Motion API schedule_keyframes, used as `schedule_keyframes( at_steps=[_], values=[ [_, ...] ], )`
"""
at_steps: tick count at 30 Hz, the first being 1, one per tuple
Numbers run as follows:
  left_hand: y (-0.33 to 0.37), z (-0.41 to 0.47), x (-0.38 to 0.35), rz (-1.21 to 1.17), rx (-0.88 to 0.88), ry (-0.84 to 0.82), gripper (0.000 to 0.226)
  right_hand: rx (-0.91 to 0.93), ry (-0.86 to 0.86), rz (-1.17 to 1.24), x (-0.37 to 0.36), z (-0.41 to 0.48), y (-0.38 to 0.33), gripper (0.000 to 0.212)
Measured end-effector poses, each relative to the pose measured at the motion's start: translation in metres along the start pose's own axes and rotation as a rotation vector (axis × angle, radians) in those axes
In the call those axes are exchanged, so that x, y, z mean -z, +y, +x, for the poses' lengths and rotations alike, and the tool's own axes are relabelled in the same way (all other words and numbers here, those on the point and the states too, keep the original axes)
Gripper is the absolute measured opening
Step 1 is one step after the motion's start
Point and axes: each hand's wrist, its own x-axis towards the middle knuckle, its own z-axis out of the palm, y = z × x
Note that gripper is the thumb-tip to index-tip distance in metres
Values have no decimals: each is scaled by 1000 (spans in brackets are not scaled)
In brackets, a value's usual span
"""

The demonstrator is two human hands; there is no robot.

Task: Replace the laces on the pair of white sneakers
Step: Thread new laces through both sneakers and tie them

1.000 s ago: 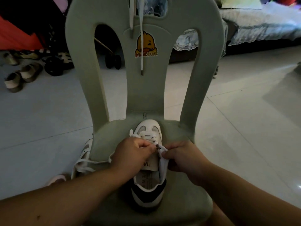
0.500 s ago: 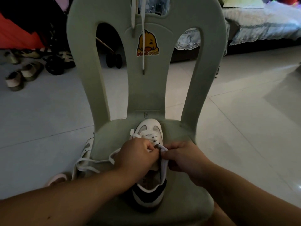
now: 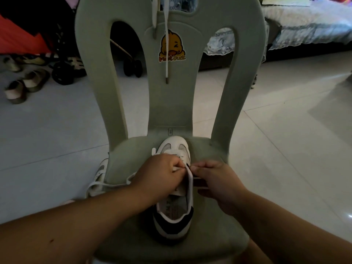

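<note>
Pinching the lace [image 3: 118, 184] at mid-shoe, the left hand [image 3: 162, 174] works the sneaker [image 3: 172, 223] on the chair seat [image 3: 133, 235] while the right hand [image 3: 215, 180] pinches its eyelet flap [image 3: 190, 179]. This shoe seems part-done; the second sneaker [image 3: 99, 174] waits on the floor [image 3: 57, 130], left.

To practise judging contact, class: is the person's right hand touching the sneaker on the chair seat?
Touching. The head view shows the right hand pinching the side edge of the sneaker beside its lace holes.
</note>
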Motion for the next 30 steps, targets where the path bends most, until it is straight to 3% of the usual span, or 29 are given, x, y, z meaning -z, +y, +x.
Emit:
schedule_keyframes(
  at_steps=[2,6,14,17,21,23,27,28,30],
  values=[
    [0,1,3,3,-4,17,5,54,89,37,-2,0,0,10],
    [-2,2,5,15,13,-1,25,133,264,80,6,3,-5,13],
    [-3,-1,3,78,3,-71,46,257,482,141,55,0,-33,14],
    [-4,0,4,87,4,-81,48,272,624,257,85,-3,-47,18],
    [-5,1,4,96,-14,-78,46,204,796,615,113,-4,-56,11],
    [-5,2,5,66,-34,-82,39,158,753,719,112,-1,-53,12],
    [-8,11,7,62,-35,-71,27,124,487,793,93,2,-46,14],
    [-9,12,7,68,-38,-71,24,110,454,717,86,3,-44,16],
    [-9,13,7,60,-50,-78,23,123,393,287,70,6,-38,19]
  ],
)
